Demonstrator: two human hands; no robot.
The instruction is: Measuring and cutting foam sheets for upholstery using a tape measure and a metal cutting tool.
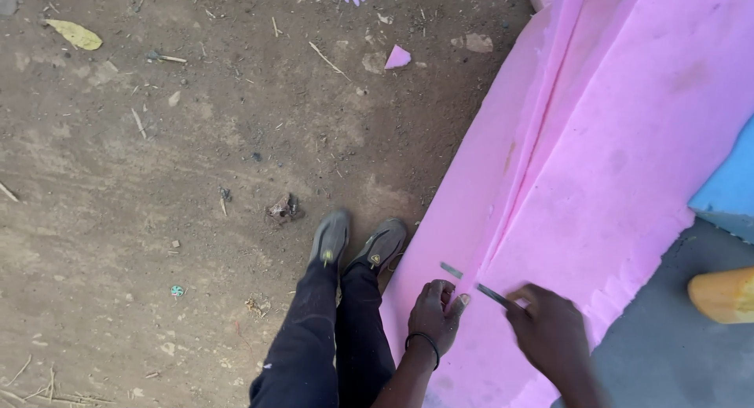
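Right hand (550, 329) fingers pinching thin metal blade (492, 295), curled closed around it, blade lying across pink foam sheet (597, 164). Left hand (434, 314) pressing flat on foam beside blade, fingers spread, holding nothing. Foam resting over dirt ground (157, 180), shoes (357, 243) standing alongside.

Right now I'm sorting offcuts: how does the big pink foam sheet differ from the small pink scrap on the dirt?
The big pink foam sheet is long, slit lengthwise and under both hands; the small pink scrap is tiny, roughly triangular and lies untouched on the ground. Both are the same pink.
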